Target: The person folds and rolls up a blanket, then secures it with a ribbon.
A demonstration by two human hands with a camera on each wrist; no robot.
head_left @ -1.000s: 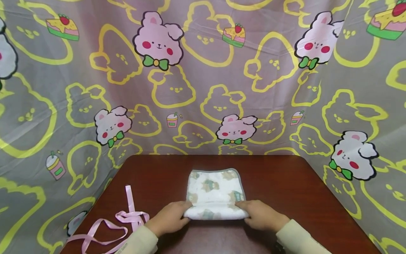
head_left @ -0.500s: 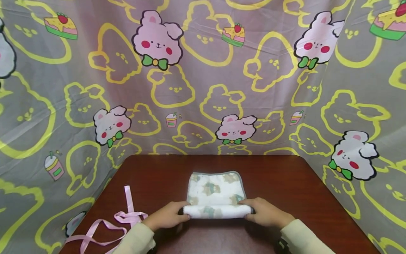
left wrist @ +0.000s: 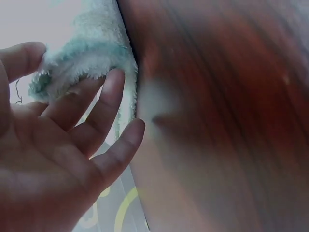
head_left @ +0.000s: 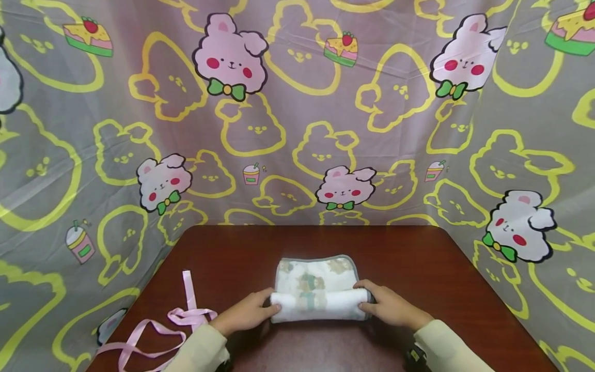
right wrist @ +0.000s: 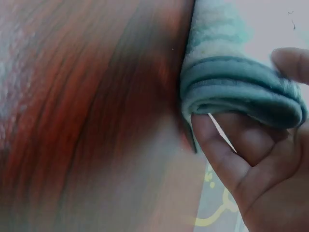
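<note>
A white fleecy towel (head_left: 321, 305) with brown and teal bear prints and a grey-teal edging is partly rolled at its near side. Its far part lies flat on the table behind the roll. My left hand (head_left: 247, 311) grips the roll's left end, thumb on the near side; in the left wrist view the fingers reach under the fleece (left wrist: 91, 53). At the right end my right hand (head_left: 391, 306) holds the roll between thumb and fingers. The right wrist view shows the layered, bound end of the towel (right wrist: 241, 92) above the fingers.
A loose, tangled pink ribbon (head_left: 149, 330) lies on the left of the dark red-brown wooden table (head_left: 409, 258). A curtain (head_left: 288, 113) with rabbit prints hangs around the table's back and sides.
The near edge of the towel has been rolled further away from me, and the roll looks thicker. Less of the flat part shows. Both hands have stayed at the roll's ends.
</note>
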